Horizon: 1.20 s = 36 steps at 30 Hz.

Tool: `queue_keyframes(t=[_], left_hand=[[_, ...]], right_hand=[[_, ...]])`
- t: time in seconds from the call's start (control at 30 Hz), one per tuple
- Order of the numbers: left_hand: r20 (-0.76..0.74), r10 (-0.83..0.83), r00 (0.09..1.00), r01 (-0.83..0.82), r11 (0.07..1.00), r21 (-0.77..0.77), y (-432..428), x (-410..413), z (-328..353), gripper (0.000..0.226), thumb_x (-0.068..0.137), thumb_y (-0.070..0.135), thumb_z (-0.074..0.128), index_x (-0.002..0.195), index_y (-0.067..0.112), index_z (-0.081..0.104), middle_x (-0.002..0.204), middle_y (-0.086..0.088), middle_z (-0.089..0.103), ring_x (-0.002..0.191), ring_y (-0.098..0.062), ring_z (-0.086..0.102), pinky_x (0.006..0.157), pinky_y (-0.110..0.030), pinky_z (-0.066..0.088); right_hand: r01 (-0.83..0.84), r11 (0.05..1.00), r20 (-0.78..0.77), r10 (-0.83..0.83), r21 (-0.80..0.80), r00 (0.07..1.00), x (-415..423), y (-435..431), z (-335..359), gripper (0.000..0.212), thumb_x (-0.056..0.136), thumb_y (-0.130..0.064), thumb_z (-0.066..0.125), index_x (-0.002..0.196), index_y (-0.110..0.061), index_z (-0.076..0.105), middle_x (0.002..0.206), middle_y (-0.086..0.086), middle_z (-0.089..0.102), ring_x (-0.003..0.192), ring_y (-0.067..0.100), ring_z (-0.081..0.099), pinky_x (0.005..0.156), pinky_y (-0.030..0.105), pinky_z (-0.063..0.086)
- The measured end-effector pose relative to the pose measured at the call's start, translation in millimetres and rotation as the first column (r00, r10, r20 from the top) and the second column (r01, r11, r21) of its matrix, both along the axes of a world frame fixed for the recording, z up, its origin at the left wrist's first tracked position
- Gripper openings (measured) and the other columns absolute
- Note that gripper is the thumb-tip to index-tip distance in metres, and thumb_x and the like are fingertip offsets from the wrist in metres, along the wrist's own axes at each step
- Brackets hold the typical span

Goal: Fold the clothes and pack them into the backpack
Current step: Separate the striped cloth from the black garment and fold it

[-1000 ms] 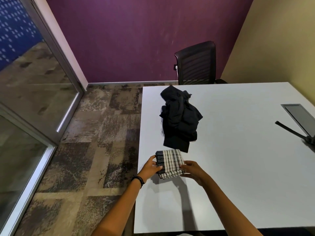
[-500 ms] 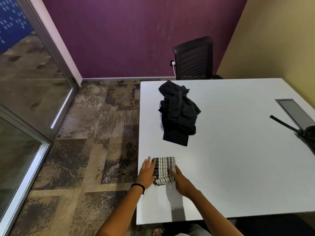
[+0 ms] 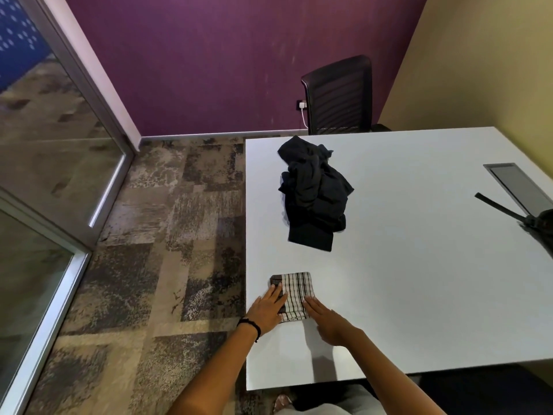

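Note:
A small folded checked cloth (image 3: 296, 287), white with dark lines, lies near the front left corner of the white table (image 3: 419, 295). My left hand (image 3: 267, 310) presses flat on its left side, fingers straight. My right hand (image 3: 327, 320) lies flat against its right lower edge. A crumpled black garment (image 3: 314, 193) sits farther back on the table. At the right edge, a dark backpack (image 3: 541, 226) shows only partly, with one strap (image 3: 496, 206) stretched out on the table.
A black office chair (image 3: 339, 94) stands behind the table's far edge. A grey cable hatch (image 3: 520, 187) is set into the table at right. Patterned carpet and a glass partition (image 3: 45, 175) lie to the left.
Both hands went from holding the checked cloth's sides to lying flat on it. The cloth now lies a little closer to the table's front left corner.

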<state>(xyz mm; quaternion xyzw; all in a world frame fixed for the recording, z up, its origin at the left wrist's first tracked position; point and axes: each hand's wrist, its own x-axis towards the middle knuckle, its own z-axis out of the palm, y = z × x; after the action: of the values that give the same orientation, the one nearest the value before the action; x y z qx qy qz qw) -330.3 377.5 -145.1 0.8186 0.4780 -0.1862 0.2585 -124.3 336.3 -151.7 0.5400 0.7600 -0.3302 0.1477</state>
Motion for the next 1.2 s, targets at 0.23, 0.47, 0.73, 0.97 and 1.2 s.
queue_keyframes(t=[0.23, 0.47, 0.73, 0.97, 1.2], left_hand=[[-0.086, -0.066, 0.994, 0.051, 0.984, -0.173, 16.6, 5.9, 5.7, 0.068, 0.099, 0.024, 0.042, 0.151, 0.015, -0.001, 0.158, -0.006, -0.016, 0.146, -0.024, -0.014, 0.118, -0.046, 0.017], [-0.289, -0.182, 0.940, 0.097, 0.953, -0.286, 37.3, 29.8, 12.3, 0.067, 0.100, 0.027, 0.041, 0.151, 0.008, 0.002, 0.157, -0.014, -0.014, 0.145, -0.031, -0.011, 0.117, -0.049, 0.015], [-0.256, -0.008, 0.967, -0.030, 0.990, -0.141, 66.5, 74.2, 37.8, 0.033, 0.098, 0.015, 0.036, 0.119, 0.000, 0.056, 0.127, -0.017, 0.057, 0.111, -0.030, 0.056, 0.095, -0.037, 0.044], [0.089, 0.312, 0.946, -0.315, 0.949, 0.020, 111.2, 72.2, 42.0, 0.033, 0.099, 0.026, 0.036, 0.115, 0.009, 0.058, 0.120, -0.009, 0.062, 0.108, -0.027, 0.057, 0.088, -0.031, 0.043], [0.365, 0.475, 0.800, -0.513, 0.859, 0.005, 147.9, 79.5, 38.3, 0.043, 0.097, 0.022, 0.046, 0.139, 0.015, 0.038, 0.133, -0.012, 0.049, 0.116, -0.028, 0.053, 0.095, -0.035, 0.044]], right_hand=[[0.026, 0.995, -0.121, -0.038, -0.099, 0.992, 10.3, 15.3, -2.6, 0.066, 0.095, 0.000, 0.039, 0.149, -0.009, 0.002, 0.158, 0.005, -0.006, 0.146, 0.019, -0.001, 0.116, 0.024, 0.004], [0.037, 0.981, -0.194, -0.074, -0.189, 0.978, 22.1, 41.7, 3.6, 0.049, 0.096, -0.003, 0.039, 0.144, -0.015, 0.035, 0.157, 0.003, 0.014, 0.142, 0.021, 0.024, 0.110, 0.020, 0.017], [0.254, 0.951, -0.301, -0.298, -0.178, 0.906, 38.0, 76.9, 16.5, 0.037, 0.088, 0.007, 0.039, 0.112, -0.003, 0.066, 0.117, 0.013, 0.065, 0.109, 0.023, 0.061, 0.098, 0.026, 0.046], [0.416, 0.909, -0.347, -0.388, 0.008, 0.854, 77.3, 101.0, 18.7, 0.034, 0.088, 0.004, 0.041, 0.107, -0.008, 0.067, 0.104, 0.008, 0.069, 0.087, 0.016, 0.065, 0.081, 0.021, 0.050], [0.423, 0.897, -0.232, -0.388, 0.124, 0.892, 110.8, 119.4, 9.4, 0.047, 0.092, -0.002, 0.037, 0.136, -0.014, 0.047, 0.147, 0.004, 0.039, 0.135, 0.020, 0.037, 0.108, 0.026, 0.030]])
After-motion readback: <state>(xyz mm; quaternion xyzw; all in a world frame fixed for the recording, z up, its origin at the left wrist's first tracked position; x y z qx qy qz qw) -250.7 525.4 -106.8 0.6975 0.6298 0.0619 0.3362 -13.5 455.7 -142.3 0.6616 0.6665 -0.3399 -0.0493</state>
